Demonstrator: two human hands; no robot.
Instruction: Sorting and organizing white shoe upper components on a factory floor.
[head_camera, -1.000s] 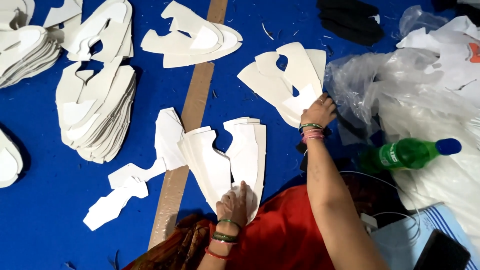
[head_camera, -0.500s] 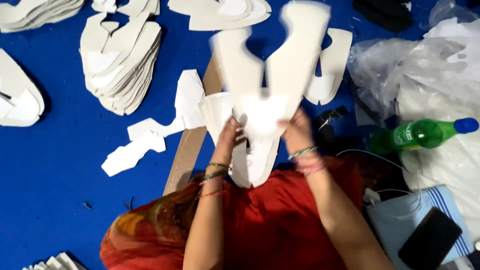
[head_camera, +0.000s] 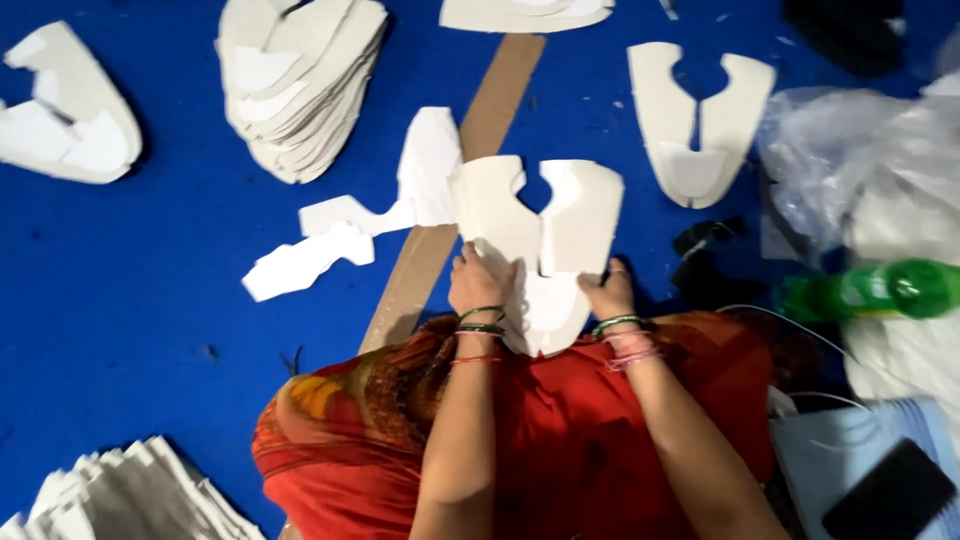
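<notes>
Far left of the brown strip (head_camera: 455, 190), a heap of cream cut-outs (head_camera: 70, 125) sits on the blue cloth floor (head_camera: 150, 300), then a taller stack (head_camera: 300, 75), then loose white scraps (head_camera: 330, 245) just beside the strip. Now the action: the forked cream piece (head_camera: 540, 245) that was lifted and blurred half a second ago is down, laid over the strip's right edge at the knees. A second ago the right hand was stretched out to the pile right of the strip; one piece (head_camera: 700, 120) lies there now. That reads as a piece fetched and brought home. Left hand (head_camera: 480, 285) is curled on the piece's lower left edge, right hand (head_camera: 607, 293) pinches its lower right edge. Further right: crumpled clear plastic (head_camera: 850, 170), a green bottle (head_camera: 870, 290), a dark phone (head_camera: 890, 495).
</notes>
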